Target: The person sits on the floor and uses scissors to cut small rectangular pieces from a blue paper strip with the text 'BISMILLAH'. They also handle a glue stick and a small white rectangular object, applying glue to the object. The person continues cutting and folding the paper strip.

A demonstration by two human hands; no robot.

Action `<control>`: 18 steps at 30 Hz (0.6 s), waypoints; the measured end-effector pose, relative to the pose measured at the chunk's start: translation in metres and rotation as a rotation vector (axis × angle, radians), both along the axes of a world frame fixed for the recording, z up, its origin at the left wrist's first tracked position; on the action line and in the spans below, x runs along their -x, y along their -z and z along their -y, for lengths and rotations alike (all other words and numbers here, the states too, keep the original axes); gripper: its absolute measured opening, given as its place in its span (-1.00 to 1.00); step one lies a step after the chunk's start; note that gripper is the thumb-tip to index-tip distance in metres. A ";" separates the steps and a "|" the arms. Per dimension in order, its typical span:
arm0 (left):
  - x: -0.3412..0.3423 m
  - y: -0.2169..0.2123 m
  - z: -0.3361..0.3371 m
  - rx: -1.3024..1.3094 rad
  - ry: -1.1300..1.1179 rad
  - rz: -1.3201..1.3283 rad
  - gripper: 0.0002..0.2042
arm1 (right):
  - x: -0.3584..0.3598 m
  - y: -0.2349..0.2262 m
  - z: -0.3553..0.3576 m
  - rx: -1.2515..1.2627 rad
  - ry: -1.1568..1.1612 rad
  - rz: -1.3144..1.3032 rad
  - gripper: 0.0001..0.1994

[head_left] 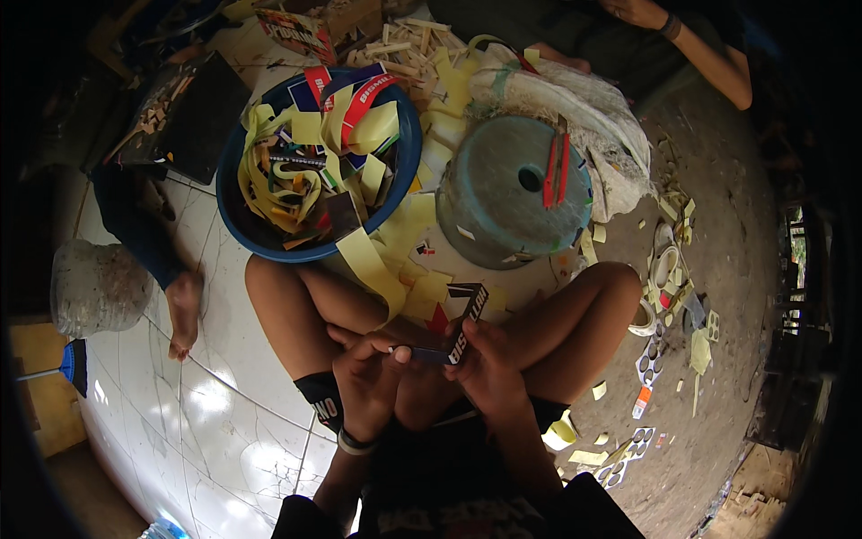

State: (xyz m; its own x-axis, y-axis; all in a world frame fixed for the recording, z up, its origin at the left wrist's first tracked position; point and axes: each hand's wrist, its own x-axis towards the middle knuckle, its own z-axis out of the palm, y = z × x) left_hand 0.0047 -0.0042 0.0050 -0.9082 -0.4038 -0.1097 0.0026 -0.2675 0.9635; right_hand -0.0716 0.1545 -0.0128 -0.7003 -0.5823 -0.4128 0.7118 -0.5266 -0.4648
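Above my crossed legs, both hands hold a folded dark printed cardboard strip [456, 340] with white lettering. It is bent at corners into an angular, frame-like shape. My left hand [366, 375] pinches its left end between thumb and fingers. My right hand [489, 364] grips the lettered side, thumb on top. Just beyond my legs stands a blue basin [231, 216] heaped with yellow and printed paper strips; one long yellow strip [373, 274] hangs over its rim toward my left knee. Right of it, red-handled scissors [557, 171] lie on an upturned grey-green tub [489, 193].
Light wooden sticks [409, 49] are piled at the back beside a white sack [620, 144]. Another person's foot [184, 310] rests at left near a cloudy plastic container [103, 286]; another person's arm [709, 63] shows top right. Paper scraps and punched cards [648, 364] litter the right floor.
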 end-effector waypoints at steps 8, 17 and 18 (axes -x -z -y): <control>-0.008 -0.011 0.012 0.403 0.201 -0.141 -0.91 | -0.004 0.007 -0.002 0.076 -0.107 0.216 -0.64; -0.006 -0.022 0.017 0.306 0.354 -0.335 -0.88 | -0.011 0.024 -0.002 0.202 -0.325 -0.164 -0.46; -0.008 -0.022 0.016 0.290 0.340 -0.316 -0.87 | -0.013 0.025 -0.004 0.171 -0.344 -0.179 -0.45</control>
